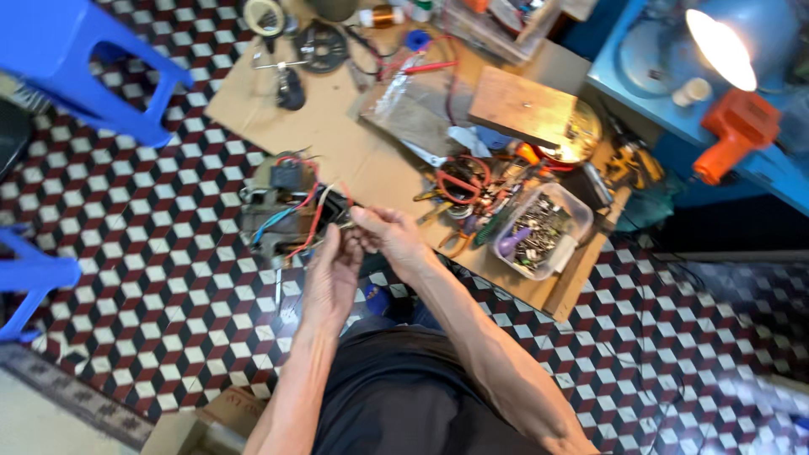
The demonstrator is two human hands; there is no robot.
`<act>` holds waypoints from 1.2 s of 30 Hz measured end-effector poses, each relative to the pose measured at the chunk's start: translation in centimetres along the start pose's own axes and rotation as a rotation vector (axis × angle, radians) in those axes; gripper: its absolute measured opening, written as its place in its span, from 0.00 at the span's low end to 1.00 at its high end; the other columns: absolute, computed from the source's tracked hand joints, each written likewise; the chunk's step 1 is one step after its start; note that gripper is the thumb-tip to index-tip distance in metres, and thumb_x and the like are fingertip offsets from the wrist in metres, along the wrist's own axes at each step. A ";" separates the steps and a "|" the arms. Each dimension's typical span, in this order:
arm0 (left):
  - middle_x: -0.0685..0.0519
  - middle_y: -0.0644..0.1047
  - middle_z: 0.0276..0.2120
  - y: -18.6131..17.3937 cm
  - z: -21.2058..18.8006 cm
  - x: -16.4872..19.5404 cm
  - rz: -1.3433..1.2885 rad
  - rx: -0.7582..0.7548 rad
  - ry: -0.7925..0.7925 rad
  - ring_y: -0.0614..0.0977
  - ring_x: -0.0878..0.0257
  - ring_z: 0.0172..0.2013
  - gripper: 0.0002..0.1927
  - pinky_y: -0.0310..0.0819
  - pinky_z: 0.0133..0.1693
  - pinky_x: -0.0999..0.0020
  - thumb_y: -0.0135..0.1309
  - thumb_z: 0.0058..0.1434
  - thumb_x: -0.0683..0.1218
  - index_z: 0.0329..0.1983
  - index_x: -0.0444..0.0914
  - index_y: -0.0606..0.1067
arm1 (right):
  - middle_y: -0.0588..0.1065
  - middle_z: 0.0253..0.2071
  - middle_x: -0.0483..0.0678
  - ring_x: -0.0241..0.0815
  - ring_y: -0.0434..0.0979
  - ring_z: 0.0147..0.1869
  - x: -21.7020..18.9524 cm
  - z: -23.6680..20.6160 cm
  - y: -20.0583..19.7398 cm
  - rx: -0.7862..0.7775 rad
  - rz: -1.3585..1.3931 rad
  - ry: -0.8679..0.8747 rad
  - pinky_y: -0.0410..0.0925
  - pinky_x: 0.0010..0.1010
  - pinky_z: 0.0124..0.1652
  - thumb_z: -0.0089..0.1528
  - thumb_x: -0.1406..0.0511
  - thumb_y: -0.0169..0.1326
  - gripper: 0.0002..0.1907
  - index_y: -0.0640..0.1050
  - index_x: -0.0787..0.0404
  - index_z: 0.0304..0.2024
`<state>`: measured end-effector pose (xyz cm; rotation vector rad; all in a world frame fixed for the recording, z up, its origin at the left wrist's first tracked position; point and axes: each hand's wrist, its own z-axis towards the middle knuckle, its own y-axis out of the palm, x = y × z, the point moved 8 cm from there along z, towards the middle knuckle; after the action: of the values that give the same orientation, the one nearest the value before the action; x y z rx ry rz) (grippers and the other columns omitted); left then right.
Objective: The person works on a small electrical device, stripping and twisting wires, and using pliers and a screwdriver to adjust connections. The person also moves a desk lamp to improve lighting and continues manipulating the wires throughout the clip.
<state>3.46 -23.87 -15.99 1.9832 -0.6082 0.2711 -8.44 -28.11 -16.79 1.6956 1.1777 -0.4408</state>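
Head view, looking down on a seated person working over a floor of red, white and black cube-pattern tiles (152, 253). The left hand (330, 274) and right hand (389, 238) meet just beside a grey-brown electrical unit (282, 211) that carries red, blue and black wires (305, 221) and lies at the near left edge of a flat sheet of brown cardboard (337, 135). The left hand is closed, its fingers pinched on a thin pale wire end; the right hand is likewise closed, fingertips pinched at the same spot, touching the wire bundle. What exactly lies between the fingertips is too small to tell.

On the cardboard, right of the hands: a clear rectangular plastic tub (543, 229) filled with small metal parts, a heap of red- and orange-handled pliers and cutters (468, 185), a wooden block (522, 108), and a crumpled clear plastic bag (413, 105). At the far edge lie a copper wire spool (383, 15), a roll of tape (263, 15) and a black round disc (320, 46).

A lit lamp (720, 46) and an orange tool (735, 131) stand on a blue desk (649, 118) at upper right. Blue plastic stools (84, 59) stand at upper left and left edge. Open tiled floor lies left of the unit and right of the person's right forearm.
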 end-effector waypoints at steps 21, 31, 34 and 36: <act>0.53 0.80 0.41 0.7 -1.8 0.3 0.228 0.161 0.053 0.80 0.68 0.39 0.11 0.78 0.43 0.72 0.57 0.68 0.47 0.50 0.39 0.77 | 0.79 0.45 0.58 0.52 0.81 0.48 -3.6 -8.7 -17.8 0.707 -0.927 -0.192 0.72 0.43 0.47 0.64 0.59 0.53 0.19 0.77 0.66 0.52; 0.52 0.81 0.44 -0.1 -1.4 -0.4 0.307 0.220 0.004 0.79 0.68 0.39 0.15 0.74 0.43 0.71 0.52 0.70 0.48 0.57 0.38 0.75 | 0.77 0.41 0.68 0.70 0.79 0.47 -7.5 -2.7 -24.5 0.932 -1.268 0.005 0.72 0.54 0.44 0.61 0.65 0.54 0.16 0.71 0.72 0.45; 0.53 0.80 0.43 -1.3 -0.5 -0.4 0.342 0.278 -0.001 0.79 0.69 0.38 0.17 0.74 0.41 0.70 0.50 0.70 0.49 0.59 0.40 0.75 | 0.77 0.43 0.67 0.65 0.80 0.50 -8.9 -0.2 -25.8 0.957 -1.282 0.177 0.73 0.50 0.47 0.57 0.61 0.61 0.26 0.69 0.75 0.47; 0.53 0.80 0.43 -1.8 0.4 -0.6 0.343 0.275 0.016 0.78 0.68 0.37 0.18 0.74 0.40 0.70 0.50 0.70 0.49 0.60 0.41 0.75 | 0.79 0.46 0.66 0.63 0.82 0.52 -10.1 0.8 -26.3 0.951 -1.340 0.215 0.75 0.48 0.48 0.61 0.63 0.56 0.18 0.73 0.71 0.47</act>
<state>3.85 -23.37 -17.79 2.1276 -0.9424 0.6073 -35.53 -32.73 -23.20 1.3906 2.4302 -1.8874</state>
